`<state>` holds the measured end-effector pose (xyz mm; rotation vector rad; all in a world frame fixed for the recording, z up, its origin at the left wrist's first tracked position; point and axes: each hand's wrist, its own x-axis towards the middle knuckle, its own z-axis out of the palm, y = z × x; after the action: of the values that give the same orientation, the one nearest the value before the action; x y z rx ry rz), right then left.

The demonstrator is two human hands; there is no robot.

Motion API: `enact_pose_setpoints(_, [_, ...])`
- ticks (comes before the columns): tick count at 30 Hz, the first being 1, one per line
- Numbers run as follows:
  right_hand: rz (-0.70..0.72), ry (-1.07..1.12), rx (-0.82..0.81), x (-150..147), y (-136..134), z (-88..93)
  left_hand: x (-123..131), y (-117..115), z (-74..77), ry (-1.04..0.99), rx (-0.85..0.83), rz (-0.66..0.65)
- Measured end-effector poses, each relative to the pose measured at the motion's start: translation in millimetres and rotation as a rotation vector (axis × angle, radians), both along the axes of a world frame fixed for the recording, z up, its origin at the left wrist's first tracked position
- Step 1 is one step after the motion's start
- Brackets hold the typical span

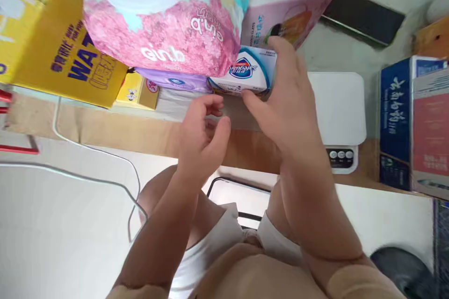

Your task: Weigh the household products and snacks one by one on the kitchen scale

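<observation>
My right hand (284,88) grips a white and blue Safeguard soap box (245,71), thumb at its near edge and fingers over its right end. The box stands on the table against a pink and turquoise pack (161,32) with a pale lid. My left hand (206,126) hovers by the table's front edge, its fingers loosely curled and the thumb apart, with nothing in it. Behind that hand lies a purple pack (175,80), partly hidden under the pink one. A small yellow box (140,91) is to its left.
A large yellow carton (70,51) takes up the left side. Behind the soap is a pink box (277,14), with a dark phone (363,14) beside it. A white scale (336,107) lies to the right, then blue (394,121) and red (431,131) boxes. White cables (94,175) hang at left.
</observation>
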<state>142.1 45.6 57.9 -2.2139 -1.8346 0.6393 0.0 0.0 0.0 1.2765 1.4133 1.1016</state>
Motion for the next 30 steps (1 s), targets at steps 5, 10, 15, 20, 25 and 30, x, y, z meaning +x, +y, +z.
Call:
enact_pose_setpoints(5, [0.073, 0.040, 0.094, 8, -2, -5.5, 2, -1, -1.9, 0.003, 0.006, 0.002])
enact_pose_setpoints(10, [0.073, 0.080, 0.160, 18, -8, -10.8, 7, -4, -2.1, -0.035, -0.029, 0.014])
enact_pose_setpoints(15, [0.072, 0.089, 0.185, 32, -15, -10.5, 14, -6, -3.6, -0.037, -0.038, 0.015])
enact_pose_setpoints(20, [0.023, 0.074, 0.308, 47, -27, 0.4, 24, -8, -5.7, -0.049, -0.046, -0.009])
enact_pose_setpoints(25, [-0.034, 0.021, 0.422, 63, -38, 6.6, 38, -11, 0.7, -0.017, 0.038, -0.087])
enact_pose_setpoints(30, [-0.045, 0.062, 0.364, 91, -46, 7.7, 56, -9, 9.6, 0.009, 0.113, -0.144])
